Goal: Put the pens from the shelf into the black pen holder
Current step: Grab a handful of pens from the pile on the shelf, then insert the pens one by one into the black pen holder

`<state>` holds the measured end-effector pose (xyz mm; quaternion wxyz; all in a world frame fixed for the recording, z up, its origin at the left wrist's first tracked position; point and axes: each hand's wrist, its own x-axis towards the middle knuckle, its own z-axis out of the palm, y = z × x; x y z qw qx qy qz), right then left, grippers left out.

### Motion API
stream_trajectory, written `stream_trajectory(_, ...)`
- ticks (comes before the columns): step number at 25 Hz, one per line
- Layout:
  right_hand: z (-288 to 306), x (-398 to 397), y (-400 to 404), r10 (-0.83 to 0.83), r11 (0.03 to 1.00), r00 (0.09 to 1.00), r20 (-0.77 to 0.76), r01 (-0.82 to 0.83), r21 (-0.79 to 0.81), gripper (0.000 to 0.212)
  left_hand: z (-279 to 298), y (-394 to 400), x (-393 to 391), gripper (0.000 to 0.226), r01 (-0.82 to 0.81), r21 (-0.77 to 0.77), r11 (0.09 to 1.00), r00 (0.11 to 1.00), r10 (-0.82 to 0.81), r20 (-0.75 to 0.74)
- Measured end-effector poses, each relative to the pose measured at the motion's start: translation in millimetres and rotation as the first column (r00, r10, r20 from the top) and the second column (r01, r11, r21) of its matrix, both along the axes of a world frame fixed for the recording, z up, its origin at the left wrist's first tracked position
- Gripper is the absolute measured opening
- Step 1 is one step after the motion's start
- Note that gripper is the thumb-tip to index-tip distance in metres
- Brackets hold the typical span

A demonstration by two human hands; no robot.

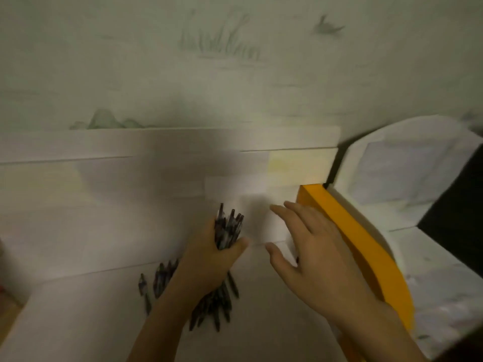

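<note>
My left hand [209, 259] grips a bundle of several dark pens [228, 228], their tips sticking up past my fingers. More dark pens [159, 280] lie loose on the white shelf surface [78, 309] under and beside my left wrist. My right hand [308, 246] hovers to the right with its fingers spread and straight, holding nothing. No black pen holder shows in this blurred view.
An orange curved edge [360, 244] runs along the right of the shelf. Beyond it stands white furniture with a panel [397, 171] and a dark gap [460, 205]. White stepped ledges [156, 145] and a pale patterned wall [222, 43] rise behind.
</note>
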<state>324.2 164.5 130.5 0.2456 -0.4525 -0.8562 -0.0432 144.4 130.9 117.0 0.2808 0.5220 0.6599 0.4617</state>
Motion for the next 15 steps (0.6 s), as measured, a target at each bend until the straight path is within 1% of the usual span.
stream_trajectory(2, 13.2, 43.7, -3.0, -0.035, 0.998, 0.999, -0.026, 0.036, 0.043, 0.059, 24.1, 0.7, 43.9, 0.017, 0.085, 0.028, 0.996, 0.996, -0.084, -0.013)
stream_trajectory(5, 26.9, 116.6, -6.0, -0.109, 0.990, 0.992, -0.062, 0.114, 0.084, 0.060, 50.7, 10.3, 115.8, 0.014, 0.176, 0.092, 0.980, 0.984, -0.176, -0.011)
stream_trajectory(7, 34.5, 171.5, -9.6, -0.159, 0.979, 0.983, -0.092, 0.170, 0.117, 0.058, 64.0, 18.9, 169.6, 0.018, 0.235, 0.134, 0.963, 0.972, -0.230, -0.049)
stream_trajectory(9, 42.3, 238.5, -15.9, -0.206, 0.968, 0.972, -0.116, 0.219, 0.119, 0.058, 78.0, 26.5, 237.1, 0.021, 0.292, 0.166, 0.942, 0.956, -0.284, -0.067)
stream_trajectory(12, 48.9, 339.7, -22.9, -0.295, 0.944, 0.946, -0.138, 0.311, 0.113, 0.058, 92.6, 33.8, 342.9, 0.025, 0.396, 0.180, 0.900, 0.916, -0.374, -0.145)
stream_trajectory(15, 51.9, 417.4, -27.1, -0.355, 0.922, 0.924, -0.142, 0.371, 0.108, 0.060, 90.7, 39.8, 421.8, 0.025, 0.463, 0.181, 0.867, 0.885, -0.441, -0.150)
